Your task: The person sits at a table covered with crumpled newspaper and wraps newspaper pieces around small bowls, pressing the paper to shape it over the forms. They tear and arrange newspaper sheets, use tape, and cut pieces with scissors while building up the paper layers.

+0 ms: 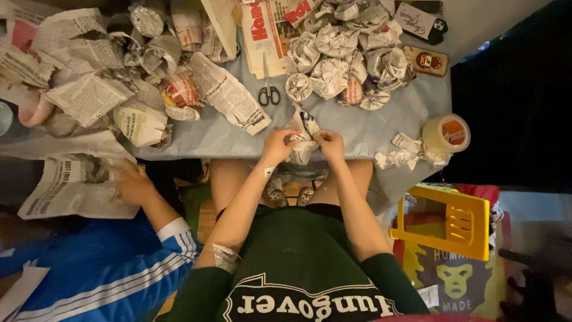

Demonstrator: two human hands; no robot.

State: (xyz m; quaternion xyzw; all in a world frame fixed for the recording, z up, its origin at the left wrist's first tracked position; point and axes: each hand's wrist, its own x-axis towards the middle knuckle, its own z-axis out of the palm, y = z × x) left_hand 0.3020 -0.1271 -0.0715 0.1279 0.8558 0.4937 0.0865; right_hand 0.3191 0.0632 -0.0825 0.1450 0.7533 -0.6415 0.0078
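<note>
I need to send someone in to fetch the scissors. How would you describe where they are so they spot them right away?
Start at the grey-blue table heaped with newspaper-wrapped bundles. The scissors lie near its middle, beyond the left hand and right hand, which together hold a half-wrapped bundle. They are the only metal tool among the paper: black handles toward the person, closed blades pointing away.

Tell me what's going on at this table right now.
A person seated at the grey table holds a small newspaper-wrapped bundle at its near edge, left hand and right hand both gripping it. Scissors lie just beyond, with a pile of wrapped bundles behind and a tape roll to the right. A co-worker's hand in a blue sleeve rests on a newspaper sheet.
</note>
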